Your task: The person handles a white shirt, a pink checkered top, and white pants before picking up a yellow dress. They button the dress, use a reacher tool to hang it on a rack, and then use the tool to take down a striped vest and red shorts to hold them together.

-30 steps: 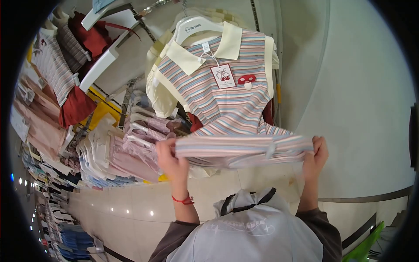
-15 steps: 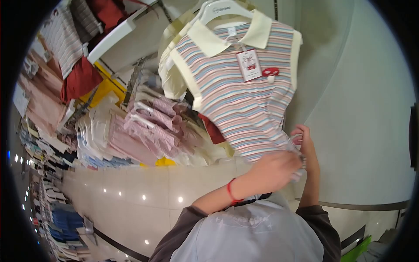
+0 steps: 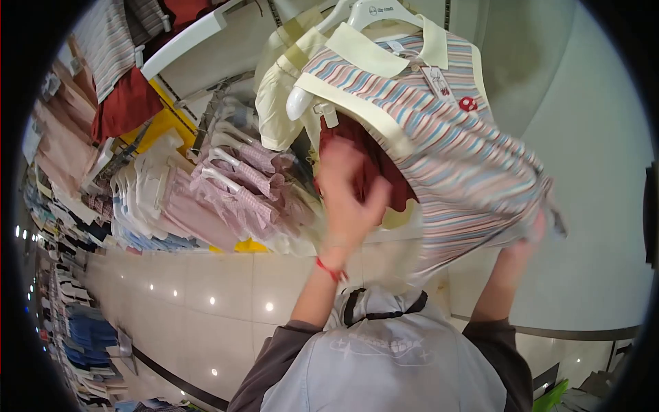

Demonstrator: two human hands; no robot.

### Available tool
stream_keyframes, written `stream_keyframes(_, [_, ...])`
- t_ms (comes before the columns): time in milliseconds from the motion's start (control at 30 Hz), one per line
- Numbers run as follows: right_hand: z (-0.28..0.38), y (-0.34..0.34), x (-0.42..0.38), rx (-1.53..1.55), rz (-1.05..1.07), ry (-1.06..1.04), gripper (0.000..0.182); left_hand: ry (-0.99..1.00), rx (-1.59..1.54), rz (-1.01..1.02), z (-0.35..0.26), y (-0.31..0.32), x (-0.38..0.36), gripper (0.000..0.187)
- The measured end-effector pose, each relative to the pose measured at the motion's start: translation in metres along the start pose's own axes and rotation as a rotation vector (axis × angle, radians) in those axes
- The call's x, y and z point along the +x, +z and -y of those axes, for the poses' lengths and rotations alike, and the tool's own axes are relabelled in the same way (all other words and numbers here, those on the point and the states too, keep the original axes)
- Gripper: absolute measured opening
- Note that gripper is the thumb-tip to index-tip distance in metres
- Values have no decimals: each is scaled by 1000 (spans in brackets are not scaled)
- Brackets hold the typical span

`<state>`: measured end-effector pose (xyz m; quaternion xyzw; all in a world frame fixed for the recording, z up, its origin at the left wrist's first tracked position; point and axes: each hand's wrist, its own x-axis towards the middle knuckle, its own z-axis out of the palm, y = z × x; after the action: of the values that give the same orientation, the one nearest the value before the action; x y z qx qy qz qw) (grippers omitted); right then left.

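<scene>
A sleeveless striped polo top (image 3: 473, 172) with a cream collar hangs on a white hanger (image 3: 381, 12). A small paper tag (image 3: 438, 84) and a red badge are on its chest. My right hand (image 3: 527, 233) is closed on the bunched lower hem and holds it out to the right. Behind the lifted side of the top, dark red shorts (image 3: 367, 161) hang within view. My left hand (image 3: 349, 192), blurred and with a red cord at the wrist, is raised in front of the shorts, thumb and fingers apart.
A cream garment (image 3: 278, 103) hangs just behind the polo top. Pink checked clothes (image 3: 240, 185) hang on a rail to the left, with more racks beyond. A pale curved wall panel (image 3: 583, 206) stands close on the right, over a tiled floor (image 3: 206, 288).
My left hand has left the hem and moved up and left to the shorts. My right hand has pulled the hem to the right, twisting the top and exposing the shorts.
</scene>
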<state>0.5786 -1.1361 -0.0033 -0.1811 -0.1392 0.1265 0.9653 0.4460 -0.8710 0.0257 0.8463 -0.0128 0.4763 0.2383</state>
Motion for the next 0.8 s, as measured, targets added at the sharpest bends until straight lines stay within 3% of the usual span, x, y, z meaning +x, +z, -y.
stream_keyframes(33, [15, 3, 13, 32, 24, -29, 48, -74, 50, -231, 28, 2, 5, 64])
stream_keyframes(67, [30, 5, 25, 20, 52, -83, 47, -195, 242, -317, 52, 1, 7, 68])
stream_keyframes(133, [52, 7, 38, -11, 91, -168, 45, -346, -15, -110, 122, 17, -4, 62])
stream_keyframes(167, [61, 9, 42, -28, 106, -192, 45, -478, -440, 33, 141, 22, -8, 45])
stream_keyframes(267, [88, 11, 54, -66, 139, -269, 42, -801, -983, -1, 152, 14, -14, 30])
stream_keyframes(333, [99, 10, 59, -90, 141, -299, 40, -844, -939, -88, 148, 1, -8, 26])
stream_keyframes(400, [102, 7, 64, -116, 140, -298, 39, -757, -929, -78, 156, -13, -4, 26])
stream_keyframes(600, [83, -7, 80, -191, 139, -228, 34, -746, -867, 21, 166, -36, 5, 25])
stream_keyframes(733, [37, -17, 62, -382, 279, 23, 31, -653, -719, 29, 171, -36, -4, 22])
stream_keyframes(800, [13, -9, 38, -629, 534, 293, 29, -628, -697, 51, 172, -38, -5, 20])
